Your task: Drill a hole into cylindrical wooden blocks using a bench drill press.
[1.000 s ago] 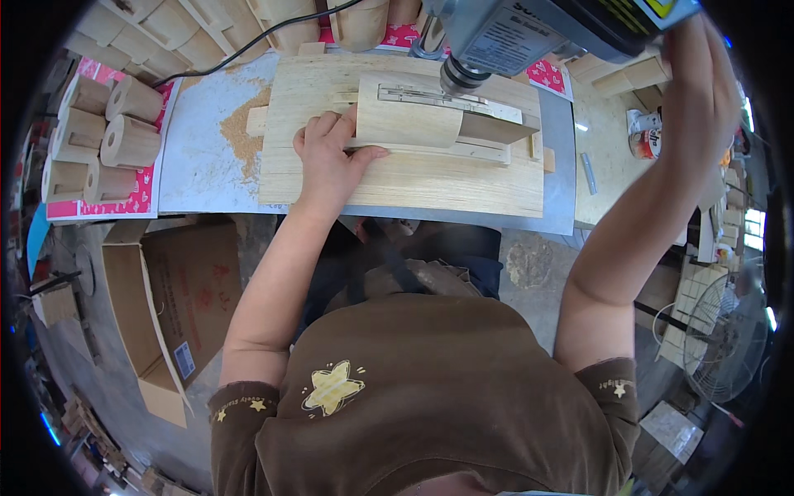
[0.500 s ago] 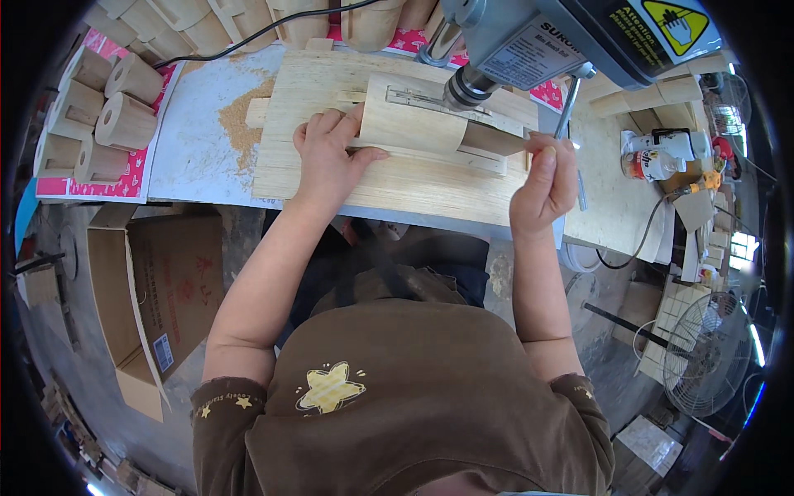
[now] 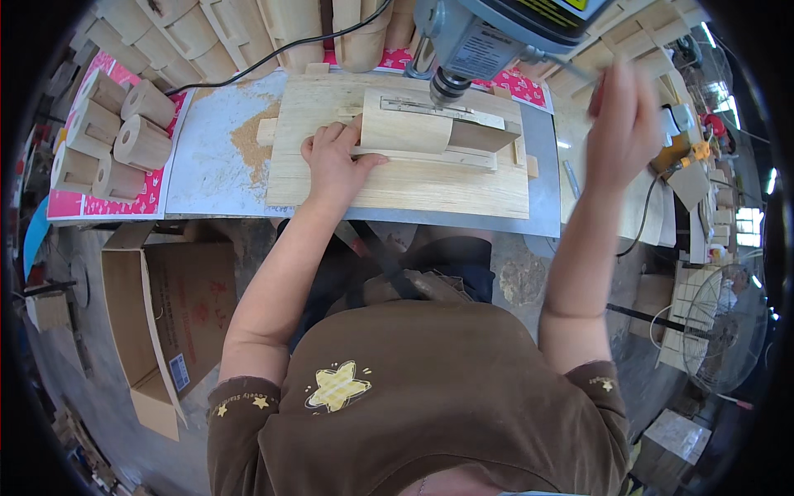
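Note:
A pale, rounded wooden piece (image 3: pixel 404 131) lies in a wooden jig on a flat board (image 3: pixel 331 188). My left hand (image 3: pixel 335 165) grips its left end, the thumb stretched along the near side. On top of the piece runs a narrow slotted strip (image 3: pixel 422 107), and a brown flat part (image 3: pixel 481 136) shows at its right. Over the strip stands the chuck (image 3: pixel 449 85) of a grey bench drill (image 3: pixel 480 50); I cannot make out the bit. My right hand (image 3: pixel 624 124), raised at the right and smeared by motion, is closed around the end of the drill's lever (image 3: pixel 562 64).
Several hollow wooden cylinders (image 3: pixel 139 142) stand at the left on pink patterned covering. More wooden pieces (image 3: pixel 231 33) line the back, with a black cable (image 3: pixel 273 56) across them. Sawdust (image 3: pixel 252 136) lies beside the board. An open cardboard box (image 3: pixel 190 306) sits below left; a fan (image 3: pixel 724 326) stands at the right.
My right hand has swung up and to the right with the drill's lever. My left hand stays on the wooden piece. The view has shifted slightly.

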Available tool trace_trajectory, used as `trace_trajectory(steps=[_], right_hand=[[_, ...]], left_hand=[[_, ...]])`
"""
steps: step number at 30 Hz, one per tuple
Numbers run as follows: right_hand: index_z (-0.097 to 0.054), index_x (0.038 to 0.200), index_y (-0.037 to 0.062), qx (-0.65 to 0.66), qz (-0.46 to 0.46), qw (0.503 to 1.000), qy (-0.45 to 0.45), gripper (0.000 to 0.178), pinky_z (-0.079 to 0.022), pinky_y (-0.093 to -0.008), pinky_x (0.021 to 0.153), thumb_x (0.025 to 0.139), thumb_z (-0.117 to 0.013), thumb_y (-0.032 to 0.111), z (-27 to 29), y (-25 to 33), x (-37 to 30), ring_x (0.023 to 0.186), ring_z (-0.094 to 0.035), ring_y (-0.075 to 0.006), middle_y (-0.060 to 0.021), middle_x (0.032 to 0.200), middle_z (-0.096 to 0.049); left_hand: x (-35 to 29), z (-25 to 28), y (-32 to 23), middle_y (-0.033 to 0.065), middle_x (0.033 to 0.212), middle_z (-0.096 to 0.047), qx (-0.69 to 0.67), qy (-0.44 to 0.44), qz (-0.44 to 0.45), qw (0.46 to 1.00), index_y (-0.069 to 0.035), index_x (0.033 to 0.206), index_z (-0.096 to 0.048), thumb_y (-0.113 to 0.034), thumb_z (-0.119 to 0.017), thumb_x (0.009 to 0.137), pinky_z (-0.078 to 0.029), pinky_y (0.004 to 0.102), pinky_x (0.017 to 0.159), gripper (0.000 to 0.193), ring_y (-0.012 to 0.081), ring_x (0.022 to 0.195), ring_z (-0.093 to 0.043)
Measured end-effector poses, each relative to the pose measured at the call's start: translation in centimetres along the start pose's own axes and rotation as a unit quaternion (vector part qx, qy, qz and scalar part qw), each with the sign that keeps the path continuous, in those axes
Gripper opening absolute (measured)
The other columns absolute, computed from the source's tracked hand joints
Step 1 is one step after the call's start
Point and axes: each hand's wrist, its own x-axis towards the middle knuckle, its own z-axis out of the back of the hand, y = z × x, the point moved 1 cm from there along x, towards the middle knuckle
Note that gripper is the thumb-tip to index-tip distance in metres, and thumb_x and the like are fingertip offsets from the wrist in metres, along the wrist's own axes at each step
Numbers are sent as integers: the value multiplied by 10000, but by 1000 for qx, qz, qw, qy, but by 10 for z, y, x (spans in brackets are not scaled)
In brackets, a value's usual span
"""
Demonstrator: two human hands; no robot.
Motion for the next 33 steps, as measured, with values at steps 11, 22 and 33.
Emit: trace_trajectory(steps=[11, 22, 33], right_hand=[[-624, 744, 0, -100, 5, 987, 129, 288, -308, -214, 485, 901, -503, 210, 14, 2, 48, 518, -422, -46, 3, 533, -453], [-537, 752, -29, 21, 113, 993, -30, 153, -381, -320, 653, 855, -439, 28, -40, -44, -96, 642, -482, -214, -106, 658, -533], [-576, 740, -8, 29, 12, 1000, -1, 165, -386, -261, 613, 849, -514, 100, 0, -1, -19, 606, -471, -132, -52, 624, -499]], left_hand=[[6, -30, -31, 40, 868, -560, -21, 12, -38, 999, -84, 1141, -584, -352, -752, 592, -283, 409, 886, 633, 235, 902, -493], [6, -29, -32, 48, 845, -556, -21, -3, -39, 999, -86, 1118, -586, -340, -762, 588, -283, 409, 902, 613, 242, 901, -510], [2, -23, -31, 37, 872, -553, -19, 10, -27, 999, -120, 1158, -577, -327, -764, 582, -277, 407, 889, 640, 230, 907, -489]])
